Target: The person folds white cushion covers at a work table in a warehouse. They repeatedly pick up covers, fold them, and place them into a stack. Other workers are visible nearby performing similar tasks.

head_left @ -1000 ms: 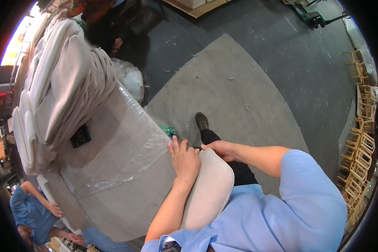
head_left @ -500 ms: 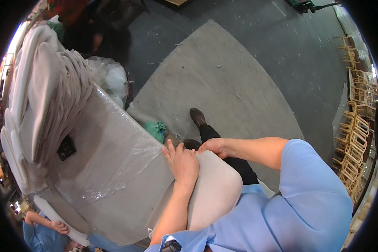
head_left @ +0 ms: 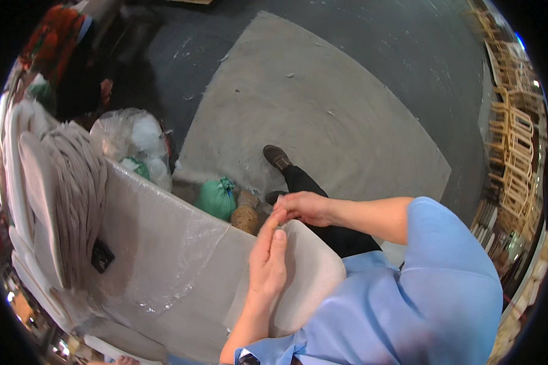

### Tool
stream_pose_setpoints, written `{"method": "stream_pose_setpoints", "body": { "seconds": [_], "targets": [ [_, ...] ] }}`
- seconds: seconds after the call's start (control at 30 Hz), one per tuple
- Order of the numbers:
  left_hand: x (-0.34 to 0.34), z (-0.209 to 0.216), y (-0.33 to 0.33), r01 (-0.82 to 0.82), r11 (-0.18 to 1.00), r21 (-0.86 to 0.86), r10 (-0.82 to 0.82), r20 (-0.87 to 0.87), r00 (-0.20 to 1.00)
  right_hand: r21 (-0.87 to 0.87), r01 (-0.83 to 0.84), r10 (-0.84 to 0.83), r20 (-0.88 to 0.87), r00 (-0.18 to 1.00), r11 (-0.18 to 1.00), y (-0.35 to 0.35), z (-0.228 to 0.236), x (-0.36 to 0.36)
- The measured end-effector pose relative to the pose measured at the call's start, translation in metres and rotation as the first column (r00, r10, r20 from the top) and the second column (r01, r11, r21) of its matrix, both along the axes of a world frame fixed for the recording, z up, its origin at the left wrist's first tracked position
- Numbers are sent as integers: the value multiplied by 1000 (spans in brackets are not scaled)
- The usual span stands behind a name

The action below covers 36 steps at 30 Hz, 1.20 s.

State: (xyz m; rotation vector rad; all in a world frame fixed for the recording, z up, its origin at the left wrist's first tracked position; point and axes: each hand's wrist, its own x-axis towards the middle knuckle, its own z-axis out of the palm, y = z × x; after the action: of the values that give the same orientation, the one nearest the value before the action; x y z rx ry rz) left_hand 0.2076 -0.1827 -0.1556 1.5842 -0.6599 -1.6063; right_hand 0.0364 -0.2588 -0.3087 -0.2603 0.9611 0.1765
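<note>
A pale grey padded seat cushion (head_left: 313, 258) lies at the near edge of the table, against my body. My left hand (head_left: 268, 261) is raised edge-on over the cushion's left side, fingers straight and thumb apart, nothing visible in it. At the cushion's far corner my right hand (head_left: 307, 208) has its fingers bent together, close to the left fingertips; what they pinch, if anything, is hidden. Left of both hands stretches the grey table (head_left: 182, 292), partly covered by clear plastic film (head_left: 164, 243).
Stacked grey cushion covers (head_left: 73, 194) stand at the table's left, beside a small black box (head_left: 101, 255). Beyond the table edge sit a green tied bag (head_left: 216, 199), a brown sack (head_left: 245, 218) and clear plastic bags (head_left: 134, 137). Wooden chair frames (head_left: 511, 158) line the right. Another person (head_left: 73, 79) stands far left.
My left hand has turned from lying palm-down on the cushion to edge-on. My right hand has shifted slightly up. The view has swung, showing more of the bags beyond the table.
</note>
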Motion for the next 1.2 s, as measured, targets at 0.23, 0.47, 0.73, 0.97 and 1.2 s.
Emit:
{"method": "stream_pose_setpoints", "body": {
  "seconds": [0.23, 0.47, 0.73, 0.97, 1.2],
  "targets": [
    [-18, -22, 31, 242, 970, -14, -235, 196, 952, -8, 556, -553, 89, 828, 831, 25, 54, 15],
    [-16, -34, 36, 158, 984, 79, -162, 46, 986, 43, 616, -617, 16, 787, 787, 40, 41, 28],
    [-15, -32, 49, -16, 1000, -1, 15, -81, 997, -110, 547, -545, 50, 837, 830, 31, 28, 11],
    [-5, -54, 76, -122, 992, 17, 117, 179, 977, -352, 627, -422, 507, 752, 695, -8, 101, 0],
    [-18, -46, 63, -293, 956, -12, 286, 262, 922, -633, 517, -223, 487, 845, 576, 23, 70, 15]
  ]
}}
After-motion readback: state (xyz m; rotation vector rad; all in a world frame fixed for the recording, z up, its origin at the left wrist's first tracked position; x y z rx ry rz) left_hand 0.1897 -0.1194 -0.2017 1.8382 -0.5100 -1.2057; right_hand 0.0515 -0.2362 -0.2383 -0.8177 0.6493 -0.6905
